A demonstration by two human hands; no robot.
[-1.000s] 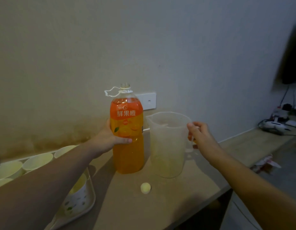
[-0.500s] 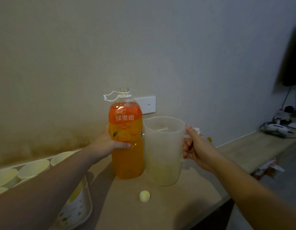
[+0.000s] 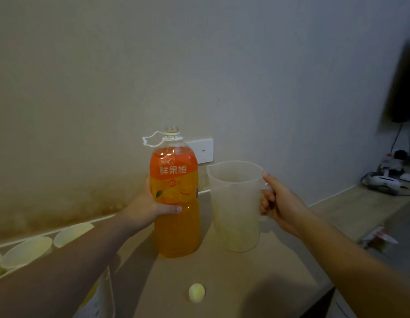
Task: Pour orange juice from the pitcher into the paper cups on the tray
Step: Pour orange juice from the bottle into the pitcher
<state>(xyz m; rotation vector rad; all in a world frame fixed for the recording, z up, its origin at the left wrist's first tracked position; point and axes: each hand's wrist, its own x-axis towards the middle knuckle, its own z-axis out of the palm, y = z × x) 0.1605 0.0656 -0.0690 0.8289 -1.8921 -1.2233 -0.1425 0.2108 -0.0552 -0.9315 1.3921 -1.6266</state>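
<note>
A tall orange juice bottle (image 3: 175, 203) stands upright on the wooden counter (image 3: 234, 283), uncapped, its white neck ring hanging to the left. My left hand (image 3: 149, 207) is wrapped around its middle. Right of it stands a clear plastic pitcher (image 3: 235, 203) that looks empty. My right hand (image 3: 277, 203) is closed around the pitcher's handle, thumb on the rim. Several pale paper cups (image 3: 27, 251) sit on a white tray (image 3: 105, 292) at the lower left, partly hidden by my left forearm.
A small yellow bottle cap (image 3: 196, 292) lies on the counter in front of the bottle. A white wall socket (image 3: 203, 150) is behind the bottle. Cables and devices (image 3: 387, 180) sit at the far right. The counter's front edge runs lower right.
My right hand has closed around the pitcher's handle, having only reached toward it a second ago. The left hand stays on the bottle. The view has tilted up slightly.
</note>
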